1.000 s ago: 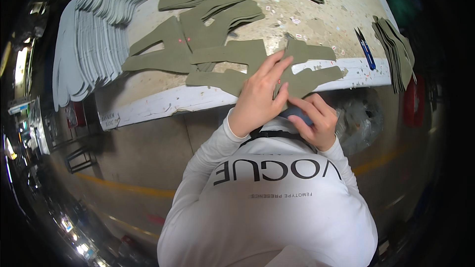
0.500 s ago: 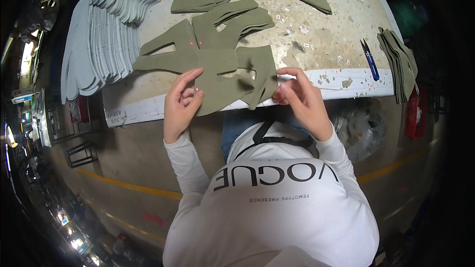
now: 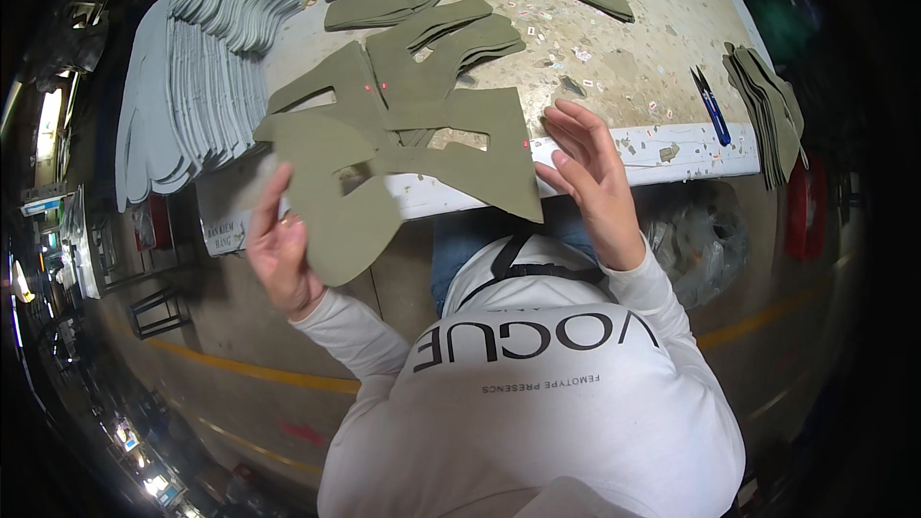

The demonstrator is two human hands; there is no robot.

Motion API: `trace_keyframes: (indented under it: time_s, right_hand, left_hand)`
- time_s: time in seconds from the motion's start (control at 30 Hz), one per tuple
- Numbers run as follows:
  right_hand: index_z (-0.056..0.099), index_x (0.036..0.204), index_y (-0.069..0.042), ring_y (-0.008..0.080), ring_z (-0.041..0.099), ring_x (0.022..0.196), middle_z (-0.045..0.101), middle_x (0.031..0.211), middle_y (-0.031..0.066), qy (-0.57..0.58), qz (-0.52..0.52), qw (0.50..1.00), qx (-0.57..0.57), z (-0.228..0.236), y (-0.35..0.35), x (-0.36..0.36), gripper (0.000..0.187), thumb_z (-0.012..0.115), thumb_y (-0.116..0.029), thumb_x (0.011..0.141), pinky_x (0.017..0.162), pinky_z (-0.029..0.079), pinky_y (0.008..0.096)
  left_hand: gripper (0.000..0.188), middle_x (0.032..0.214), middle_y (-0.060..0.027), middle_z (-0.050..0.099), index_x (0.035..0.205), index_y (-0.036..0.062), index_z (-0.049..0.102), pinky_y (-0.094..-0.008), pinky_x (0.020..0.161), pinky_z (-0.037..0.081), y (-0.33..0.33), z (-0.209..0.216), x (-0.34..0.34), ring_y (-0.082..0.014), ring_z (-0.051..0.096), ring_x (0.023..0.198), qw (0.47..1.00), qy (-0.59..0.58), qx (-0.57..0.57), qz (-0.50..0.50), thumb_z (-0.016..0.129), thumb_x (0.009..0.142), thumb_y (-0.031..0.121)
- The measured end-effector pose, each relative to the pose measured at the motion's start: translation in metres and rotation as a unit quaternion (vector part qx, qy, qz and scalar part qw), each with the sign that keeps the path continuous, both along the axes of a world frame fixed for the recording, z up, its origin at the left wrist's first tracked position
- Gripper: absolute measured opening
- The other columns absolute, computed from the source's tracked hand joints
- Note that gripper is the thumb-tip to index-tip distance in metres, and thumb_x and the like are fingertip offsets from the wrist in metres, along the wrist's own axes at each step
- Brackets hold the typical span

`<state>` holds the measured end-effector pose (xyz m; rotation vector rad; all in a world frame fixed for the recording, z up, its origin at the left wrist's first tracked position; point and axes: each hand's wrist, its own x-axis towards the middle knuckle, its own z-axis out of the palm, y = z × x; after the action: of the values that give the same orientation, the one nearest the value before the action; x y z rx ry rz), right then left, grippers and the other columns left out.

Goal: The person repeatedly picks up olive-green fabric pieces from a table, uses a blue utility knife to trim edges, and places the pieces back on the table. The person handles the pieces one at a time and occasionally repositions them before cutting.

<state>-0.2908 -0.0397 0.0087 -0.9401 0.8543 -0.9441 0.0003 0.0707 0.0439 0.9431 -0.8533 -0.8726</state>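
Our left hand (image 3: 285, 254) has its fingers clamped on the left edge of an olive fabric cutout (image 3: 338, 216), which juts past the tabletop's (image 3: 638, 91) front edge. Our right hand (image 3: 597, 173) has its fingers apart, just beside another olive cutout (image 3: 513, 158) that overhangs the same edge. Black lettering (image 3: 224, 232) marks the tabletop's left corner; larger dark print crosses our white sweatshirt (image 3: 537, 432). Tag-strewn room lies between our right hand and the blue thread snips (image 3: 711, 107).
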Motion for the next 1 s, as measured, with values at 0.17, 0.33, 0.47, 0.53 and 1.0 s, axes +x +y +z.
trace_keyframes:
  time_s: [0.17,0.33,0.47,0.53,1.0]
  right_hand:
    - [0.043,0.138,-0.007,0.0109,0.059,0.098,0.054,0.124,0.0111,0.020,0.053,0.998,-0.021,-0.005,-0.007,0.016,0.051,0.060,0.000,0.091,0.084,0.048,0.0227]
    - [0.054,0.132,-0.004,0.0078,0.055,0.089,0.056,0.116,0.0059,0.236,0.111,0.944,-0.204,-0.013,-0.013,0.006,0.043,0.059,0.000,0.089,0.082,0.046,0.0230]
    - [0.052,0.136,-0.003,0.0071,0.054,0.092,0.058,0.119,0.0039,0.214,0.064,0.958,-0.178,-0.018,-0.038,-0.036,0.044,0.054,0.000,0.093,0.085,0.045,0.0226]
    - [0.051,0.139,-0.004,0.0061,0.054,0.094,0.059,0.119,0.0030,0.261,0.036,0.952,-0.157,-0.019,-0.045,-0.065,0.047,0.055,0.000,0.093,0.087,0.044,0.0220]
    - [0.066,0.117,-0.001,0.0175,0.054,0.067,0.059,0.079,0.0114,0.424,-0.060,0.865,-0.263,-0.022,-0.037,-0.080,0.029,0.064,-0.009,0.089,0.064,0.044,0.0273]
  left_hand:
    - [0.057,0.135,-0.0283,0.050,0.140,-0.0118,0.039,-0.0378,0.101,0.047,0.027,0.013,0.016,-0.0287,0.059,0.118,0.998,-0.033,-0.019,0.041,0.054,0.085,-0.002]
    - [0.056,0.135,-0.0271,0.051,0.140,-0.0109,0.039,-0.0372,0.101,0.047,0.047,0.015,0.027,-0.0279,0.059,0.117,0.994,-0.057,0.008,0.095,0.051,0.086,-0.004]
    - [0.056,0.135,-0.0246,0.051,0.140,-0.0109,0.039,-0.0374,0.102,0.046,0.054,0.017,0.029,-0.0280,0.058,0.118,0.992,-0.057,0.021,0.109,0.052,0.086,-0.002]
    - [0.056,0.136,-0.0241,0.051,0.139,-0.0114,0.041,-0.0374,0.102,0.046,0.048,0.020,0.026,-0.0284,0.058,0.118,0.992,-0.088,0.035,0.085,0.054,0.085,-0.001]
    - [0.052,0.136,-0.0130,0.051,0.130,0.0012,0.059,-0.0138,0.070,0.047,-0.088,0.038,-0.095,-0.0070,0.060,0.096,0.952,-0.208,0.020,-0.221,0.059,0.079,-0.005]
